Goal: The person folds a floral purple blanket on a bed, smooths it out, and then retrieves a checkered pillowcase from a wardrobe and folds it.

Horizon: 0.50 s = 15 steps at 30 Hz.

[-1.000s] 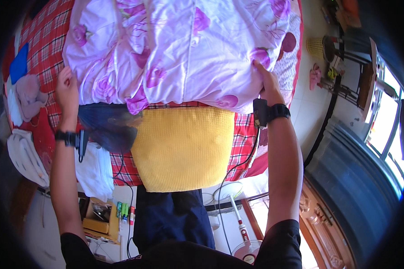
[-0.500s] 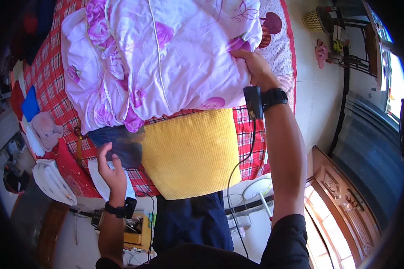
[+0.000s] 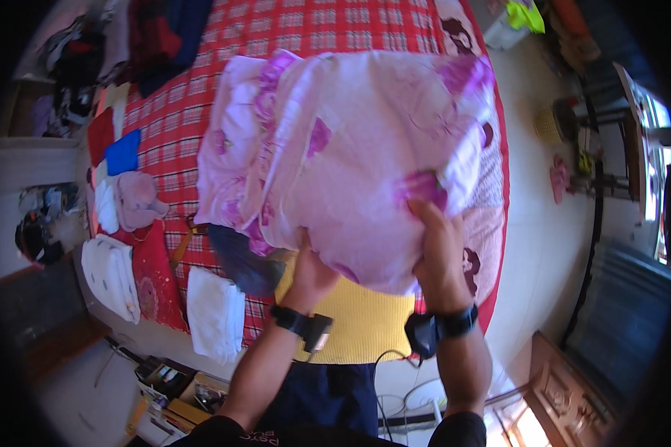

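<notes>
The left forearm [image 3: 265, 376] rises slanting inward, the left hand [image 3: 314, 277] bent forward with its fingertips hidden; the right forearm [image 3: 464, 372] stands straighter, the right hand [image 3: 441, 257] gripping, thumb [image 3: 425, 214] on top.

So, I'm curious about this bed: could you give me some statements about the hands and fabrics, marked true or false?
1. The right hand touches the flowered fabric. True.
2. The left hand holds a blue item. False: it is at the flowered fabric's near edge, its fingertips hidden.
3. The yellow fabric lies nearer the person's body than the flowered fabric. True.
4. The folded white cloth closest to the yellow fabric lies to its right. False: it lies to its left.
5. The bed's cover has a red checked pattern. True.
</notes>
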### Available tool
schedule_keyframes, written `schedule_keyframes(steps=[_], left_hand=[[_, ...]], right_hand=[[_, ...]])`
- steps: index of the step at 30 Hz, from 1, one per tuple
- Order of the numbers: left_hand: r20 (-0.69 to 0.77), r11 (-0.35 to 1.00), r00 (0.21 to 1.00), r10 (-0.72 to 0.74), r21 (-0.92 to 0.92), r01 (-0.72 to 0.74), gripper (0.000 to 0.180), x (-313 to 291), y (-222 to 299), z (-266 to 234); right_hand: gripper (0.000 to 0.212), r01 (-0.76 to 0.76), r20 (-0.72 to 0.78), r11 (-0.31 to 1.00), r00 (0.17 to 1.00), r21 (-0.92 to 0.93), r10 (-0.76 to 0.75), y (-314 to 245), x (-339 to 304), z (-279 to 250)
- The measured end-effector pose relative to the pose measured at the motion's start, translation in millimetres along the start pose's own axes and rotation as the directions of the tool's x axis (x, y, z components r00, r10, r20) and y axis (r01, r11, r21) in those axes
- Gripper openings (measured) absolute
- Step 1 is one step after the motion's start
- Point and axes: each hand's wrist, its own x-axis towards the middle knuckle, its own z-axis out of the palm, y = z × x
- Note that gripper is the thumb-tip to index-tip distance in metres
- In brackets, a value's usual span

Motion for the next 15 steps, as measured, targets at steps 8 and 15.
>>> schedule_keyframes(steps=[8,15], left_hand=[[0.486,-0.162,0.787,0.380,0.873,-0.461,0.038,-110,16,40],[-0.133,0.940,0.989,0.066,0.340,-0.017,0.058,-130,-15,-8]], right_hand=[[0.031,0.199,-0.255,0.975,0.952,0.094,-0.170,6,-149,-17],[0.024,-0.097,-0.304,0.893,0.920,0.440,0.249,130,-158,-63]])
